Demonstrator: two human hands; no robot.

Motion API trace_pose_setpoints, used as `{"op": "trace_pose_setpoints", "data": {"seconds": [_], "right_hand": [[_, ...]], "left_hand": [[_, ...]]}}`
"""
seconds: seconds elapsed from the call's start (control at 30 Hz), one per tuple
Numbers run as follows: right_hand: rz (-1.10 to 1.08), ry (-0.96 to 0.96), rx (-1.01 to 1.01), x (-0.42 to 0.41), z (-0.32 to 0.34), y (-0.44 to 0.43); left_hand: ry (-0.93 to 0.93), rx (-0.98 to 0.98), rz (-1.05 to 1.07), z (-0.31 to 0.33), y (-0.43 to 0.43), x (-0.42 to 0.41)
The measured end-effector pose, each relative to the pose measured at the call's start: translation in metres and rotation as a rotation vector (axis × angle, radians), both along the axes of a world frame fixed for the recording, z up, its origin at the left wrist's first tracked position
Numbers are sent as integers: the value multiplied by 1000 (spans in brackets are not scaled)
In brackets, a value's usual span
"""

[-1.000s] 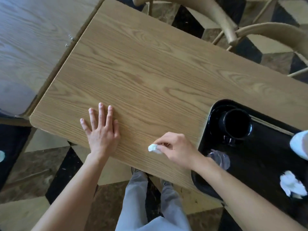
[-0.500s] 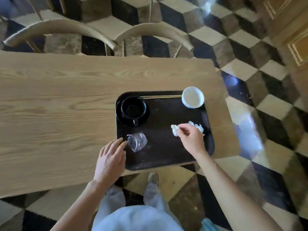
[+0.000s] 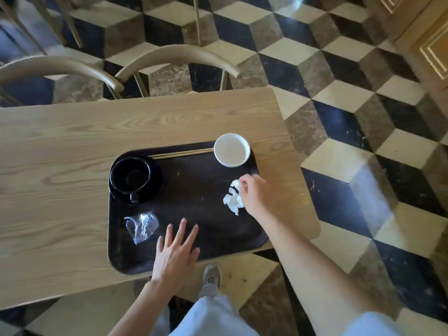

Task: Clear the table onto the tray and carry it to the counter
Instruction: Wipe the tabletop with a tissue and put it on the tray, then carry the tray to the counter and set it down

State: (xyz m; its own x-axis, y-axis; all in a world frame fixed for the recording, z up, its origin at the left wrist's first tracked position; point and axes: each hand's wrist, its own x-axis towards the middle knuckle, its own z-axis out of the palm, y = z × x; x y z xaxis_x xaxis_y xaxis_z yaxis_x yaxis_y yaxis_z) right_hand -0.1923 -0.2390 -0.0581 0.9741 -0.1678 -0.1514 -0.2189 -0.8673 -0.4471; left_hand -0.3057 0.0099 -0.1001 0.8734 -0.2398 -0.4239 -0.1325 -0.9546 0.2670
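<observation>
A black tray (image 3: 194, 190) lies on the right end of the wooden table (image 3: 60, 178). On it are a black cup (image 3: 131, 175) on a black saucer (image 3: 156, 184), a pair of chopsticks (image 3: 181, 152), a white bowl (image 3: 231, 150) at the far right corner, a crumpled clear plastic wrapper (image 3: 141, 226) and a crumpled white tissue (image 3: 232, 202). My right hand (image 3: 257, 192) is over the tray's right side, its fingertips pinched on a small tissue wad (image 3: 235, 184) that touches the larger tissue. My left hand (image 3: 174, 255) is spread flat over the tray's near edge, holding nothing.
Two wooden chairs (image 3: 177, 54) (image 3: 60, 66) stand at the table's far side. A patterned tile floor (image 3: 363, 166) surrounds the table's right end. My legs and a shoe (image 3: 212, 277) are just below the near edge. A wooden door (image 3: 434, 44) is at the top right.
My right hand carried the small tissue wad from the bare table to the tray's right side, beside the other tissue. My left hand left the table and came over the tray's near edge.
</observation>
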Motion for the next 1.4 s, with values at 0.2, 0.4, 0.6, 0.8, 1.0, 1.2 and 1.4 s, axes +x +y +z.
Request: {"op": "trace_pose_setpoints", "data": {"seconds": [0.2,0.4,0.6,0.8,1.0,1.2,1.4], "right_hand": [[142,142,-8,-4,-3,2],[190,233,-12,-10,-8,1],[54,148,132,-12,-10,-6],[-241,106,211,-19,-2,-25],[-348,189,142,-23,-25,-43],[-323,157,59,-16,-59,-41],[-267,42,9,-1,-79,-47]], "left_hand": [[65,37,27,-5,2,-8],[77,43,17,2,1,-2],[-112,-243,203,22,14,8],[-472,-421,524,42,88,32],[-400,-384,931,30,165,60],[-170,-420,877,-4,177,87],[-300,-314,760,-36,165,100]]}}
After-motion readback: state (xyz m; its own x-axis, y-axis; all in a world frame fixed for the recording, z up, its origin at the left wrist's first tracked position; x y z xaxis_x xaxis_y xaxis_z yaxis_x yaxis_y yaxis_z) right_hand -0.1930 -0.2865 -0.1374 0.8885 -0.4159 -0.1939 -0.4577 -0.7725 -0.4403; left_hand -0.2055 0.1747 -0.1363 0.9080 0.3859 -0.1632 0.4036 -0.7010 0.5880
